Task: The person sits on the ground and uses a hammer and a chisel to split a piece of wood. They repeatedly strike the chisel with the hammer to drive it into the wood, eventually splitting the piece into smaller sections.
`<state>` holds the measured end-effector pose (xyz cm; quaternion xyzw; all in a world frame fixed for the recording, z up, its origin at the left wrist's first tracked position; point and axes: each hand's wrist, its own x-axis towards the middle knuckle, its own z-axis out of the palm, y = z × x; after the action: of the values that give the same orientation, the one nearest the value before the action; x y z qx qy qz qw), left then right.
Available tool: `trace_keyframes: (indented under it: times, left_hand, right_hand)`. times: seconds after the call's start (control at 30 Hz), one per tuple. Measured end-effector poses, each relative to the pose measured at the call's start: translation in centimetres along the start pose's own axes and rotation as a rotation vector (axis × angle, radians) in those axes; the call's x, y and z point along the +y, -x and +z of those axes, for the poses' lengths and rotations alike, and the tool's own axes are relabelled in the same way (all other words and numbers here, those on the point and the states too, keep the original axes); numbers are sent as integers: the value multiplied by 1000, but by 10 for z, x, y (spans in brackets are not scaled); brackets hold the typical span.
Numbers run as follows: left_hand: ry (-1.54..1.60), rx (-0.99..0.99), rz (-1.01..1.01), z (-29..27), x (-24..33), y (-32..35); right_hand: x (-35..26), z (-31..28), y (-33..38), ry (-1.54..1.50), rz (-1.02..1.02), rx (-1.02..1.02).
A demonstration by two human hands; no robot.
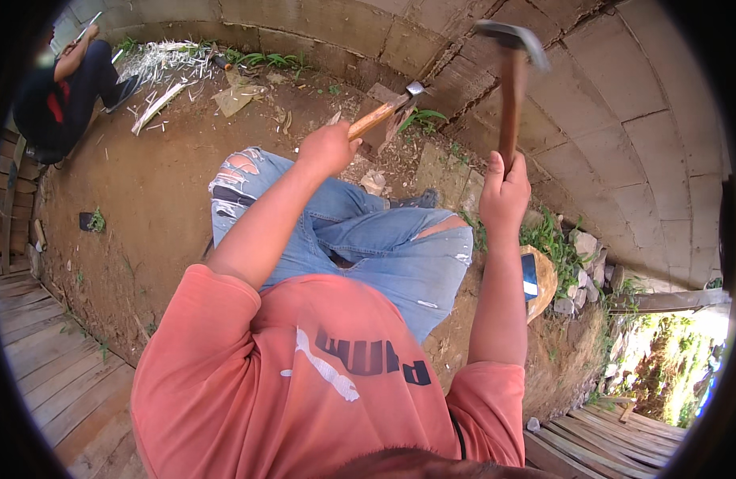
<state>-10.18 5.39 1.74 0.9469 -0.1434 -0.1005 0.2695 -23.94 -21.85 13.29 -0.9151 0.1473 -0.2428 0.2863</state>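
Reddish-brown wooden-handled, grey metal-headed hammer (512, 96), upper right of frame: I find the right hand (504, 195) with fingers wrapped low, presumably leaving the head free. Left hand (326, 150): fingers enclose a tan wooden-handled, metal-headed tool (376, 118), upper centre.

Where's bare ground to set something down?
Widest patch: dirt floor between the ripped jeans and plank fence at left. Crowded: weeds and stones below-right of the right hand; splinter pile, upper left.
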Motion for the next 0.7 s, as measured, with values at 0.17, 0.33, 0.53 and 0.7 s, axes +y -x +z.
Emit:
trace_keyframes:
  times: [0.17, 0.33, 0.53, 0.7]
  left_hand:
    - [23, -27, -15, 5, 3, 5]
    - [9, -11, -32, 8, -3, 2]
    - [50, -7, -33, 11, -1, 4]
    - [39, -16, -20, 9, 6, 0]
  right_hand:
    - [30, 13, 12, 547, -6, -308]
    - [-27, -24, -14, 247, 26, -139]
    - [-19, 1, -14, -595, -169, 210]
    - [29, 24, 13, 491, 93, -330]
